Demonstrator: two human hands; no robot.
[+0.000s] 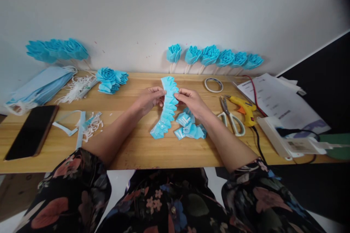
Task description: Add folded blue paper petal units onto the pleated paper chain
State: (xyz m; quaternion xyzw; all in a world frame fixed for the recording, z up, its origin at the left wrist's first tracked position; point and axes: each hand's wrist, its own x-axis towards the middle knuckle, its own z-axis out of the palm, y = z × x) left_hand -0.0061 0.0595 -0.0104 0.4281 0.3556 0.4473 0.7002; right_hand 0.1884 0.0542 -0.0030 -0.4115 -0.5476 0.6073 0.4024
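A pleated light-blue fabric strip with a zigzag right edge is held up over the middle of the table, curving down towards me. My left hand pinches its straight left edge, thumb in front and fingers behind. From the other side, my right hand grips the pleated edge between thumb and fingers. Below my right hand lies a small heap of folded blue pieces on the wooden table. The fingertips behind the strip are partly hidden.
Blue fabric flowers on sticks lean against the wall, with more flowers at left. Scissors, a yellow glue gun, a tape roll and a power strip lie right. Face masks and a phone lie left.
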